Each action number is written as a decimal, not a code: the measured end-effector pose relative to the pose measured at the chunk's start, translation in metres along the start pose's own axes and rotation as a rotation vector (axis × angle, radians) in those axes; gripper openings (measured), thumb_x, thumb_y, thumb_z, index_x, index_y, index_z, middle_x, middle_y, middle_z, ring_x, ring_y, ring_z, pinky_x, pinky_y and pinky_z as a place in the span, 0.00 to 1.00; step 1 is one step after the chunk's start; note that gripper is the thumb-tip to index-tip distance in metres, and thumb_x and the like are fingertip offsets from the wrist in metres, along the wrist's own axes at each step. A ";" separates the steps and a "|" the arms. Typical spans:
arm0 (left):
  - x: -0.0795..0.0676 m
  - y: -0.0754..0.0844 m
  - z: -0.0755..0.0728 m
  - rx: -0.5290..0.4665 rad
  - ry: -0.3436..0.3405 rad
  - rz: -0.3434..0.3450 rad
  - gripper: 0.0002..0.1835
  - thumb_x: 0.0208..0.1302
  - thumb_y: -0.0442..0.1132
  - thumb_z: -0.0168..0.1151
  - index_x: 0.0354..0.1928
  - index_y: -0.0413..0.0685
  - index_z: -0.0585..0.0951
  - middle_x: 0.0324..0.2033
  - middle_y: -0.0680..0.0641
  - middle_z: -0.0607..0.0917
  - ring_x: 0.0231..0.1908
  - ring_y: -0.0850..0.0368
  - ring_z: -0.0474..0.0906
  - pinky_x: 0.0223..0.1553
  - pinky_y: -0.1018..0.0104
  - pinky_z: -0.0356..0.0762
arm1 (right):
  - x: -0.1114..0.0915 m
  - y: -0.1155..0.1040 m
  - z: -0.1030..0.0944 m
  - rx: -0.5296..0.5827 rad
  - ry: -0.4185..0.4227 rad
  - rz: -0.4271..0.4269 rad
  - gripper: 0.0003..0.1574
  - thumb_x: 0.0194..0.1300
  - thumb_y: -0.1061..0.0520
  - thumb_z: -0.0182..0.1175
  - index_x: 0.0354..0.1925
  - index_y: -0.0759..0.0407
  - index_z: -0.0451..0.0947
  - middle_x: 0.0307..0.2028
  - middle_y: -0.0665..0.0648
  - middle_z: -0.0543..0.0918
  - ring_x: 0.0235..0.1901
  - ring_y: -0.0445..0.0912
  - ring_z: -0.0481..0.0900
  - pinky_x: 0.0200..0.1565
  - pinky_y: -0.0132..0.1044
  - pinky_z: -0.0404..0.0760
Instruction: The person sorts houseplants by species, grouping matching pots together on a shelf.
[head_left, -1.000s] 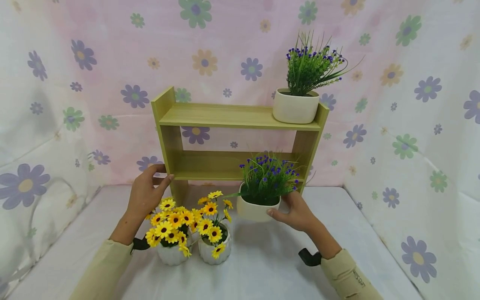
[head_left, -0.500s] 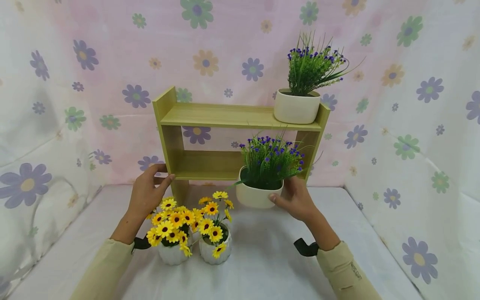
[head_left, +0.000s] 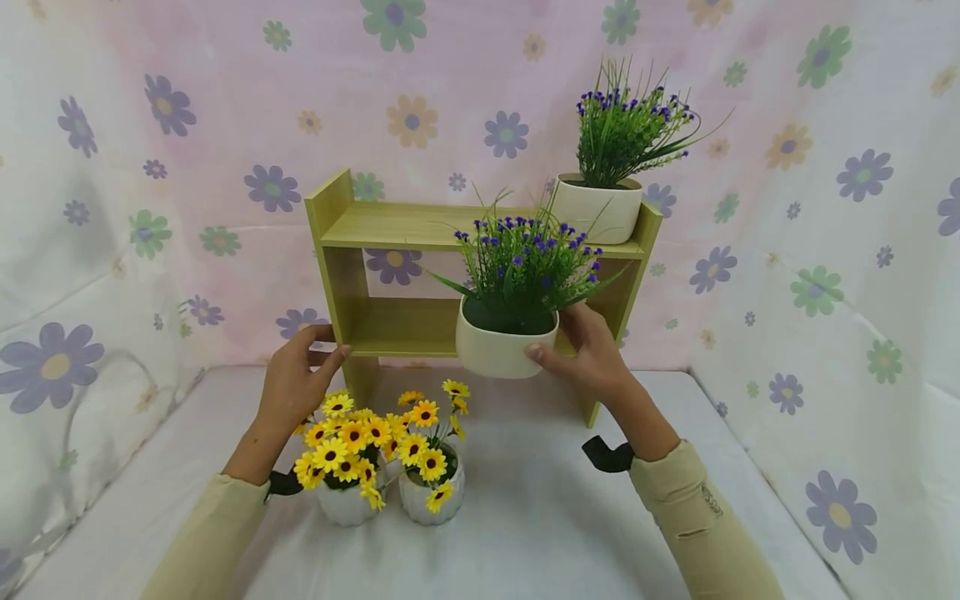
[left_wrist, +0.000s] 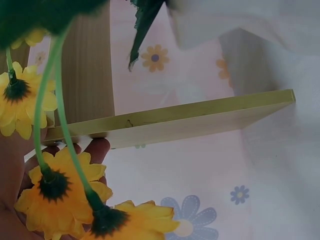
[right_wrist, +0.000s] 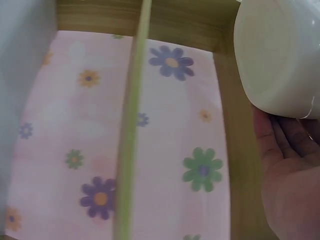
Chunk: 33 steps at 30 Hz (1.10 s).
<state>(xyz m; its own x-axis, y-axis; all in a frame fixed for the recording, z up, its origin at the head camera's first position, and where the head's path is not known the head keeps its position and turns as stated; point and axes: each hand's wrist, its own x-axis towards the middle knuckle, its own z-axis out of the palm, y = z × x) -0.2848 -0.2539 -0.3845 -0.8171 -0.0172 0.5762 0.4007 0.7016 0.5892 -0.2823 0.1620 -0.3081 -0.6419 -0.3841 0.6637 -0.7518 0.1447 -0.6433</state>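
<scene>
My right hand (head_left: pixel 592 354) grips the right end of a cream oval pot (head_left: pixel 501 350) of artificial purple flowers (head_left: pixel 525 262), thumb on its front. The pot is in the air before the two-tier wooden shelf (head_left: pixel 427 225), its rim below the upper board. In the right wrist view, the pot's underside (right_wrist: pixel 265 50) shows above the fingers (right_wrist: pixel 295 137). My left hand (head_left: pixel 296 375) holds the shelf's left side panel (head_left: pixel 335 283) near the lower board. Yellow flowers (left_wrist: pixel 60 185) partly cover that hand in the left wrist view.
A matching potted purple plant (head_left: pixel 596 208) stands at the upper board's right end. Two ribbed white pots, a left pot (head_left: pixel 348 504) and a right pot (head_left: pixel 432 497), hold yellow daisies on the white tabletop (head_left: pixel 540 517), near my left forearm. Flowered cloth (head_left: pixel 480 83) hangs behind.
My right hand has raised the pot of purple flowers from low before the shelf, lately moving it slightly left. The left hand stays on the side panel.
</scene>
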 end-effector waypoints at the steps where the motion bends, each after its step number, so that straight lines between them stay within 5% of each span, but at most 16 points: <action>1: 0.000 0.000 0.000 -0.001 0.001 0.000 0.22 0.79 0.42 0.64 0.66 0.36 0.78 0.60 0.33 0.84 0.47 0.32 0.89 0.49 0.33 0.86 | 0.004 -0.003 0.000 0.002 -0.004 -0.014 0.52 0.65 0.37 0.73 0.76 0.61 0.68 0.68 0.59 0.79 0.67 0.52 0.79 0.71 0.39 0.75; 17: -0.001 0.001 -0.001 0.005 -0.006 -0.022 0.23 0.79 0.43 0.63 0.67 0.36 0.77 0.61 0.33 0.83 0.49 0.31 0.88 0.50 0.33 0.86 | 0.068 -0.043 0.000 -0.084 -0.022 -0.107 0.60 0.66 0.22 0.64 0.78 0.58 0.65 0.67 0.57 0.81 0.65 0.51 0.82 0.66 0.51 0.81; 26: -0.001 0.001 -0.001 0.014 -0.004 -0.028 0.23 0.79 0.43 0.63 0.67 0.37 0.77 0.61 0.33 0.83 0.49 0.31 0.88 0.50 0.34 0.86 | 0.105 -0.063 0.003 -0.113 -0.020 -0.034 0.36 0.76 0.52 0.65 0.76 0.58 0.67 0.63 0.58 0.83 0.63 0.48 0.83 0.65 0.43 0.82; 33: 0.000 -0.001 0.000 0.011 -0.010 -0.026 0.23 0.79 0.44 0.63 0.67 0.37 0.77 0.62 0.33 0.83 0.50 0.32 0.88 0.50 0.34 0.86 | 0.130 -0.066 0.009 -0.225 -0.036 0.033 0.36 0.78 0.48 0.63 0.75 0.60 0.68 0.62 0.59 0.84 0.63 0.48 0.84 0.64 0.40 0.83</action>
<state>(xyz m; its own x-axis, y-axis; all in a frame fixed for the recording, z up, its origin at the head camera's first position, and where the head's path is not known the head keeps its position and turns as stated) -0.2849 -0.2548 -0.3849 -0.8315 -0.0281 0.5549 0.3750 0.7086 0.5977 -0.3145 0.0940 -0.1828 -0.6637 -0.4072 0.6274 -0.7480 0.3560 -0.5602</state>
